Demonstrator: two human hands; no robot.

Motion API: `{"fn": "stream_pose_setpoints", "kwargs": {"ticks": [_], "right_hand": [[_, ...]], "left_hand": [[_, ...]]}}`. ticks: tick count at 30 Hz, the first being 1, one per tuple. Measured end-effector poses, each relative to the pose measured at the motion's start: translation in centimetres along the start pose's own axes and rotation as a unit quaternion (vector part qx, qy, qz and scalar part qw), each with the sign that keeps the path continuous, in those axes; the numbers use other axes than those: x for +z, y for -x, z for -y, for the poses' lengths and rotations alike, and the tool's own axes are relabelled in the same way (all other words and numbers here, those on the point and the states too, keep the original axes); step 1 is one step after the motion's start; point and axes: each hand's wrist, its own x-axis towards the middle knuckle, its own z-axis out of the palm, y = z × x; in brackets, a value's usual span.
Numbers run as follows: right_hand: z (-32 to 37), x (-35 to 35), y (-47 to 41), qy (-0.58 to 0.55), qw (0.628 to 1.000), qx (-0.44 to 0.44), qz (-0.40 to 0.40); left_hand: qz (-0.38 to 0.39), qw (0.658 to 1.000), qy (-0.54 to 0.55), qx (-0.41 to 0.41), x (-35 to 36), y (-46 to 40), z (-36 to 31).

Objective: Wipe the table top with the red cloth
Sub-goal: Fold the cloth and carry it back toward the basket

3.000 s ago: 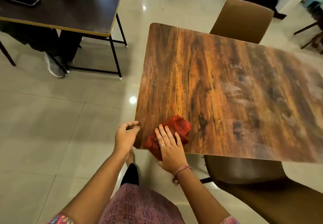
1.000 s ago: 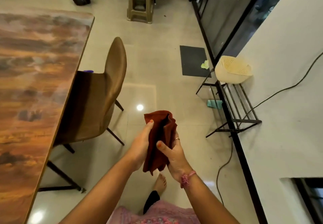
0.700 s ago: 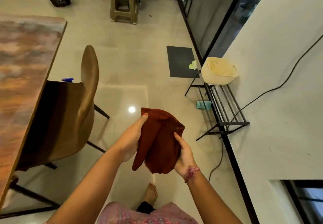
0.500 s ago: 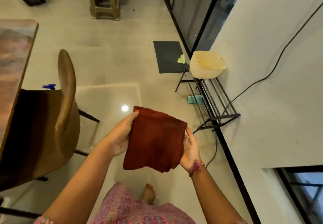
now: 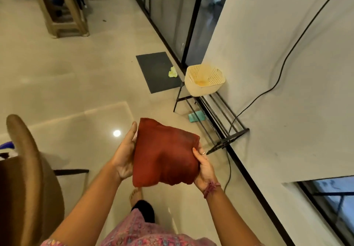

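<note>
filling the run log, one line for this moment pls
phase: cloth off table | left hand: holding cloth | right hand: holding cloth | table: out of view

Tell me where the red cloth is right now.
Centre of the head view: the red cloth is held above the floor between the left hand and right hand.
</note>
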Motion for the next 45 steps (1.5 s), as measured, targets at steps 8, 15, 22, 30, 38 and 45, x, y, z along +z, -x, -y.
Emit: {"fn": "stream_pose_setpoints", "kwargs": {"ticks": [8,15,22,30,38,45], "right_hand": [[4.3,6.4,-4.4,0.057,0.998,-0.008,0.021],[7.9,7.5,-8.6,0.037,0.999,-0.033,0.008],[10.1,7.5,-14.7,0.034,0.999,-0.028,-0.027],[16.8,5.9,-23.5,0.083,0.997,0.008,0.001],[27.5,2.6,-34.5,0.271,0.961,0.050,-0.032],[34.4,1.8,-44.0,0.424,0.896,0.017,-0.130]], "left_hand": [[-0.016,1.000,-0.010,-0.008,-0.3,-4.5,-8.6],[0.001,0.998,-0.065,-0.024,0.8,-9.2,-13.1],[0.006,0.998,-0.027,-0.061,2.9,-15.5,-15.6],[0.001,0.992,-0.073,-0.107,6.4,-24.7,-19.4],[-0.035,0.986,-0.087,-0.138,10.6,-35.1,-18.8],[-0.073,0.955,-0.282,-0.065,16.3,-47.3,-20.0]]}}
